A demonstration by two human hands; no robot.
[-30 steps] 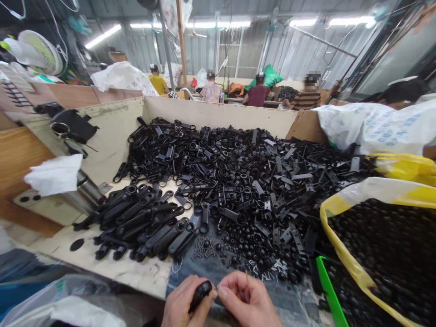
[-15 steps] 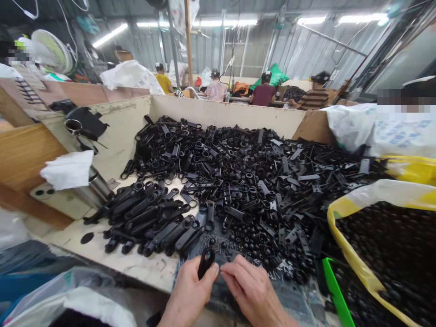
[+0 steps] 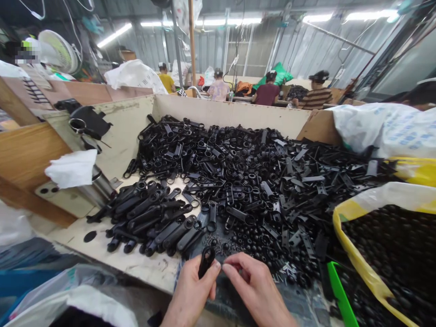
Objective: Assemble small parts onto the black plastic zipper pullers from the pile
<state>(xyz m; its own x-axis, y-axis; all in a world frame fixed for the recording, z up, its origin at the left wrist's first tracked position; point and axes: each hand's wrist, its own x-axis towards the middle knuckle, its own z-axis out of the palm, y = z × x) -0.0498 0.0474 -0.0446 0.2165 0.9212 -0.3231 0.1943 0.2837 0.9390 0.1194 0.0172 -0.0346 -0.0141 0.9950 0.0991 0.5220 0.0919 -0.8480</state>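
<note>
My left hand (image 3: 191, 293) pinches a small black plastic handle piece (image 3: 205, 260) and holds it upright at the table's near edge. My right hand (image 3: 255, 287) is beside it, thumb and forefinger pinched together right at the piece; whatever is between them is too small to make out. Just beyond the hands lie tiny dark screws (image 3: 218, 243) and small black round caps (image 3: 252, 243). To the left is a row of assembled black handles (image 3: 150, 220). A big heap of loose black plastic parts (image 3: 245, 177) fills the table behind.
A yellow bag (image 3: 371, 268) of black round parts sits at the right, with a green strip (image 3: 340, 295) beside it. A steel cup with white tissue (image 3: 73, 168) stands at left by a wooden box. White sacks lie right. Several people work at far tables.
Both hands have risen and moved forward over the table edge. The black piece in my left hand has turned from lying sideways to standing upright. The view has shifted slightly.
</note>
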